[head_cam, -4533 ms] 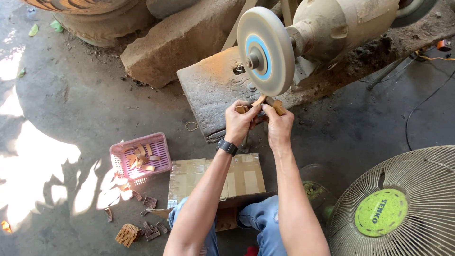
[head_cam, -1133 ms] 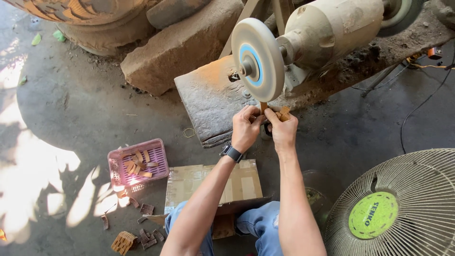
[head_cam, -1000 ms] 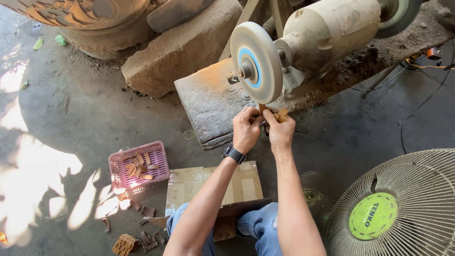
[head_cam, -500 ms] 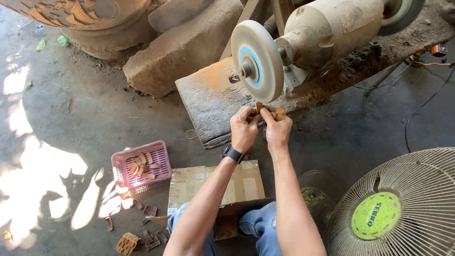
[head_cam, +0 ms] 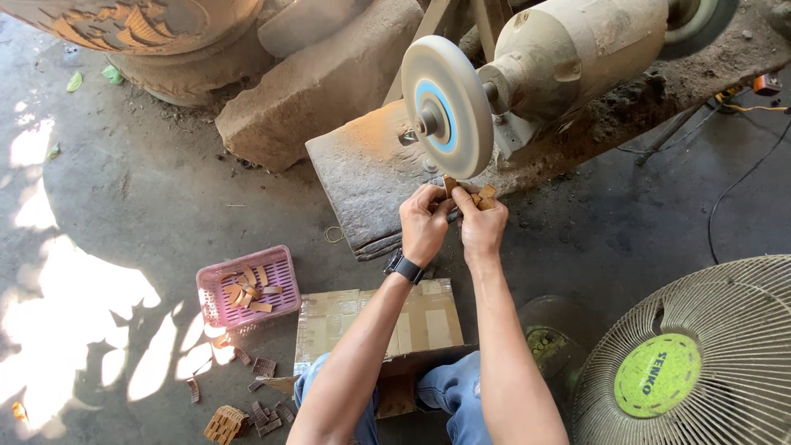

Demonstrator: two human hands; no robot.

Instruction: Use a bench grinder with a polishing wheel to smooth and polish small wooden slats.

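Both hands meet just under the grinding wheel [head_cam: 446, 107]: the left hand [head_cam: 423, 224] and right hand [head_cam: 480, 222] each have their grip closed on one small wooden piece [head_cam: 450, 185], its tip touching the wheel's lower rim. This piece looks to be mid-sanding. The pink basket [head_cam: 284, 272] holds several similar pieces, and more lie scattered on the floor [head_cam: 132, 198] beside the cardboard box [head_cam: 387, 321], whether finished or waiting cannot be told.
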